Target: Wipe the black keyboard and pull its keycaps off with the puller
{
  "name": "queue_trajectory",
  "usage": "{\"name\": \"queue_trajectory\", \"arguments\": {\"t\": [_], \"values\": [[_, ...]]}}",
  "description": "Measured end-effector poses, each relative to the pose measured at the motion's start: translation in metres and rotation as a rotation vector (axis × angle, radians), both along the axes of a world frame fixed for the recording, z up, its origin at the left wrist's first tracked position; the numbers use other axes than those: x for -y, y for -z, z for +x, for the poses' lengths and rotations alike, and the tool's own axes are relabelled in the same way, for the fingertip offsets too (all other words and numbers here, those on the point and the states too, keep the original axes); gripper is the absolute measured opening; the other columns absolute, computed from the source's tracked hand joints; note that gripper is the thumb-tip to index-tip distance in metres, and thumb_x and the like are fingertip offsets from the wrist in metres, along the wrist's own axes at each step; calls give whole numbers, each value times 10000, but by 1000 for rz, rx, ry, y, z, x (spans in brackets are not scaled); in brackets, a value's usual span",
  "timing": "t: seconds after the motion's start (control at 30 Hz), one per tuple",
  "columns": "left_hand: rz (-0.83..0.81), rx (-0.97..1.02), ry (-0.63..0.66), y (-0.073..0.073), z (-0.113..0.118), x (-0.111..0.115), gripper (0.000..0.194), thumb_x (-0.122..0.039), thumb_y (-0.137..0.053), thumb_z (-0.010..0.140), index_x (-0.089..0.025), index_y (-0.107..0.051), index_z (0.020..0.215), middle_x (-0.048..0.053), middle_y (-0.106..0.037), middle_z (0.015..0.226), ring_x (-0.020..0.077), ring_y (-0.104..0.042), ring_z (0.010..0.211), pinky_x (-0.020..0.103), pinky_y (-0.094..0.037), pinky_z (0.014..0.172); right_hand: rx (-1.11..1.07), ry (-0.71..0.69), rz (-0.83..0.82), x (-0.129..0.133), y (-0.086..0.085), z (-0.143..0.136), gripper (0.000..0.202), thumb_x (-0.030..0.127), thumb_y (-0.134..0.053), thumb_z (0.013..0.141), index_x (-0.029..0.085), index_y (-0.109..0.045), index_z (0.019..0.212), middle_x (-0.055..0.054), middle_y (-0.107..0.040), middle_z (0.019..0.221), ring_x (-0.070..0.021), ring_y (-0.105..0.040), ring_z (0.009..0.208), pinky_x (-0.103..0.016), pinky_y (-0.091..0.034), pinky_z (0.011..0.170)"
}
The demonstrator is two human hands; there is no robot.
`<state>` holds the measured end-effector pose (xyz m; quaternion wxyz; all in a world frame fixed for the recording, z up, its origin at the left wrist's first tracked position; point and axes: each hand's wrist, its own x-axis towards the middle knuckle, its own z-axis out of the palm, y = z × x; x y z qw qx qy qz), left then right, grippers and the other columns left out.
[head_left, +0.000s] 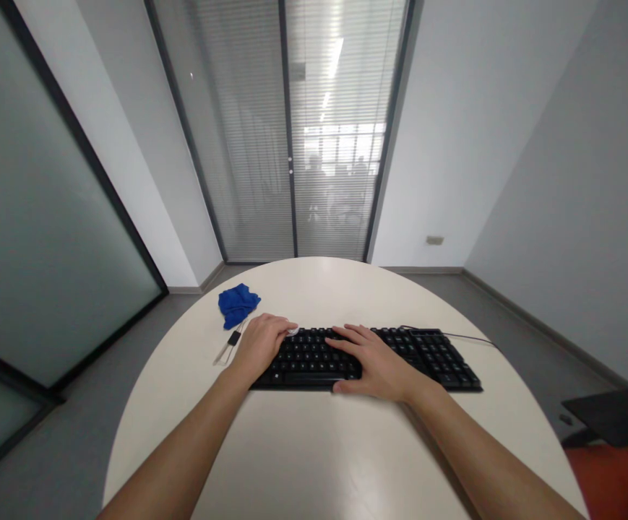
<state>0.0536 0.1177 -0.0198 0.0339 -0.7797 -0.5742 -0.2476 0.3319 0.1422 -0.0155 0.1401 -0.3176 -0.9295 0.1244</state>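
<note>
A black keyboard (314, 357) lies across the middle of the round table. My right hand (373, 365) rests on it with fingers spread, the thumb at its front edge. At the keyboard's left end is my left hand (264, 343), its fingers closed together over the top rows. A small white thing (293, 331) shows at those fingertips, mostly hidden, and its kind is unclear. Just left of that hand lies a thin pale looped item with a black block (234, 338). Beyond it sits a crumpled blue cloth (238, 305).
The pale round table (303, 448) has a curved edge on both sides. A thin black cable (470, 337) runs from the keyboard over the right edge. At lower right stands a red chair (611, 477) with a black part. Glass panels with blinds (335, 217) stand behind.
</note>
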Motion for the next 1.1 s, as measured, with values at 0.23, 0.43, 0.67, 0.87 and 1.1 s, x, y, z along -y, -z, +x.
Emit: {"name": "queue_trajectory", "arguments": {"t": [0.23, 0.43, 0.67, 0.87, 1.1], "values": [[52, -68, -62, -5, 3, 4, 294, -151, -555, 915, -272, -725, 1122, 44, -732, 1111, 250, -598, 1024, 392, -461, 915, -21, -7, 6, 1, 2, -2, 874, 707, -689, 710, 272, -499, 1444, -111, -396, 1548, -383, -332, 1418, -592, -207, 1167], [21, -105, -46, -3, 7, 2, 271, -179, -555, 933, -272, -719, 1128, 26, -737, 1105, 242, -609, 997, 367, -469, 886, -2, 13, 26, 4, 4, -8, 893, 721, -672, 715, 250, -492, 1453, -126, -396, 1547, -388, -333, 1413, -581, -211, 1170], [34, -130, -92, -5, 14, 2, 285, -184, -549, 934, -284, -720, 1140, 41, -725, 1132, 250, -587, 1013, 375, -459, 885, -2, 22, 30, 7, 5, -11, 880, 688, -688, 721, 246, -488, 1455, -125, -391, 1550, -391, -341, 1405, -581, -216, 1169], [-5, -148, -59, -7, 17, -1, 260, -193, -551, 929, -293, -743, 1074, 39, -733, 1075, 252, -575, 979, 372, -463, 853, -11, 23, 28, 7, 5, -12, 879, 697, -681, 721, 261, -481, 1458, -112, -395, 1549, -388, -339, 1405, -585, -207, 1170], [29, -136, -120, -13, 13, 8, 289, -176, -536, 929, -269, -723, 1128, 57, -724, 1103, 258, -581, 1015, 382, -462, 901, -33, 18, 5, 5, 5, -10, 877, 697, -696, 706, 275, -494, 1448, -103, -400, 1547, -389, -341, 1406, -588, -209, 1167]]}}
